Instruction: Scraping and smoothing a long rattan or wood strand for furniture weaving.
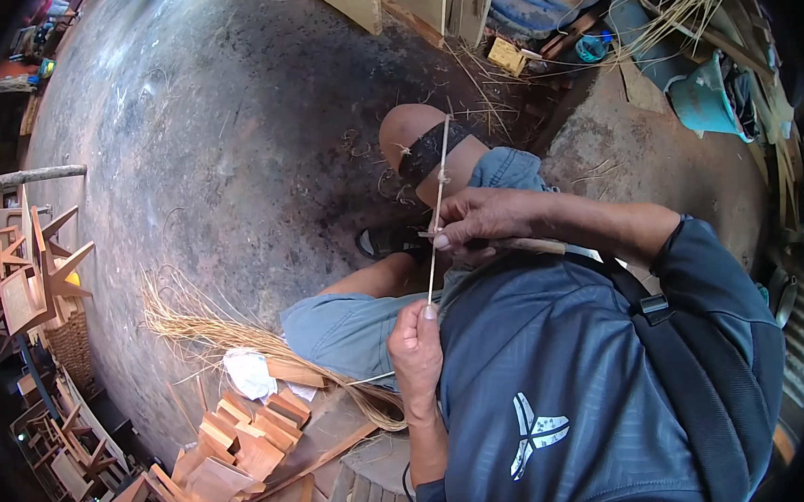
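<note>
A thin, pale cane strip (437,265) runs taut from a dark band (432,148) around my bent knee down toward my chest. My left hand (416,349) is closed on the lower part of the strip, thumb on top. Farther up, my right hand (477,219) is closed where the strip crosses its fingers. It grips a slim tool with a wooden handle (532,244) that reaches back beneath my right forearm. The working end of this tool is mostly hidden by my fingers. A small knot or curl shows on the strip just below the knee.
A bundle of long cane strands (210,327) lies left of my legs, beside a white cloth (249,373). Cut wooden blocks (238,443) are piled at lower left, near wooden frames (32,289). At right stand a teal bucket (700,100) and loose strands (685,7).
</note>
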`<action>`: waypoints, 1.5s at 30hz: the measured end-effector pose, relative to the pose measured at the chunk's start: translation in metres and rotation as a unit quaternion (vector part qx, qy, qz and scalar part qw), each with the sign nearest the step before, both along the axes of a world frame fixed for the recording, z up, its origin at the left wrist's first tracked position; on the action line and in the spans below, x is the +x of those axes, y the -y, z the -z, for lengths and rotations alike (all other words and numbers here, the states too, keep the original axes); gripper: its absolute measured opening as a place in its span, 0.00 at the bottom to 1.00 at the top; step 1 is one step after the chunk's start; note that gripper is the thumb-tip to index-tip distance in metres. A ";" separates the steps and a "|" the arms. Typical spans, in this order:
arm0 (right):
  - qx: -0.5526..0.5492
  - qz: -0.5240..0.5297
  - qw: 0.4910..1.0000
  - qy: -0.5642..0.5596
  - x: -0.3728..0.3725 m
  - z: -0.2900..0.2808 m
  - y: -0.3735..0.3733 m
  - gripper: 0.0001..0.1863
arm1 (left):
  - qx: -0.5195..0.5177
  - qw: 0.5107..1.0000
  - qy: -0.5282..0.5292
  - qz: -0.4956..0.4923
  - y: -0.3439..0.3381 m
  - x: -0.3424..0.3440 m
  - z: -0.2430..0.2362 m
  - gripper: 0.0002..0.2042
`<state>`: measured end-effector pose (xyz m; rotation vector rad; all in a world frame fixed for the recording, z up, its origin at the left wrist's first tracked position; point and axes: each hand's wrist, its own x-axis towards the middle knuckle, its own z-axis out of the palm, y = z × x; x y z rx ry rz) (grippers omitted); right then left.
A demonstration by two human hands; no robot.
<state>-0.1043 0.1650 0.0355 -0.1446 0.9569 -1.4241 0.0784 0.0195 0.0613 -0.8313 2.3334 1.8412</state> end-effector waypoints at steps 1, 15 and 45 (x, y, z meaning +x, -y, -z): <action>0.025 -0.017 0.999 -0.042 -0.006 -0.004 0.000 0.11 | 0.024 0.999 0.023 -0.007 0.000 0.000 -0.006 0.06; 0.041 -0.065 0.994 -0.079 0.015 -0.010 0.015 0.20 | 0.093 0.992 0.026 -0.081 0.004 -0.011 0.010 0.06; 0.036 0.042 0.998 -0.023 0.009 0.003 0.015 0.13 | 0.066 0.995 0.044 -0.060 0.006 -0.001 0.005 0.06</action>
